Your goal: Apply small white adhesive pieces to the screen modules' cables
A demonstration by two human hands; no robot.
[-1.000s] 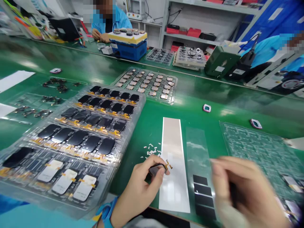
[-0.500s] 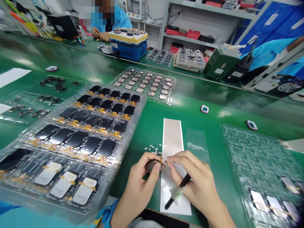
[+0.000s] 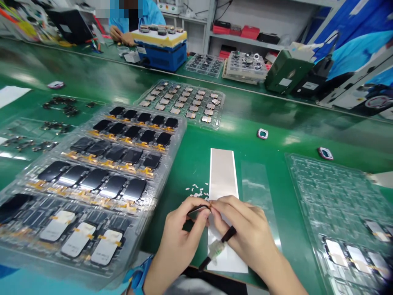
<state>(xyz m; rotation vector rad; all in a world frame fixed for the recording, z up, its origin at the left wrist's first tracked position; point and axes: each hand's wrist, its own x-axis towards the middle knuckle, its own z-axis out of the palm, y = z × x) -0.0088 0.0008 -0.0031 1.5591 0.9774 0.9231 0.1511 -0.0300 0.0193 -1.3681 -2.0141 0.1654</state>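
My left hand (image 3: 182, 231) is closed around the edges of a small dark-rimmed display module (image 3: 197, 212), held up over the bench and tilted. At the module's right end, the thumb and forefinger of my right hand (image 3: 251, 231) pinch close to its little flex cable; whatever is between those fingertips is too small to make out. A black pen-like tool (image 3: 218, 248), wrapped in clear tape at its middle, is tucked in the same right hand and points down to the left. Beneath my hands lies a long strip of silvery backing sheet (image 3: 222, 172).
Left stands a clear tray (image 3: 172, 172) of black display modules. Tiny pale pieces (image 3: 199, 190) lie beside the strip. Another tray (image 3: 325, 205) is at right, and one with small metallic parts (image 3: 184, 100) behind. A person in blue sits across the bench near a blue box (image 3: 162, 55).
My right fingertips have moved left and now meet the module's end. The black tool has swung left and lower. The whole view has shifted slightly.
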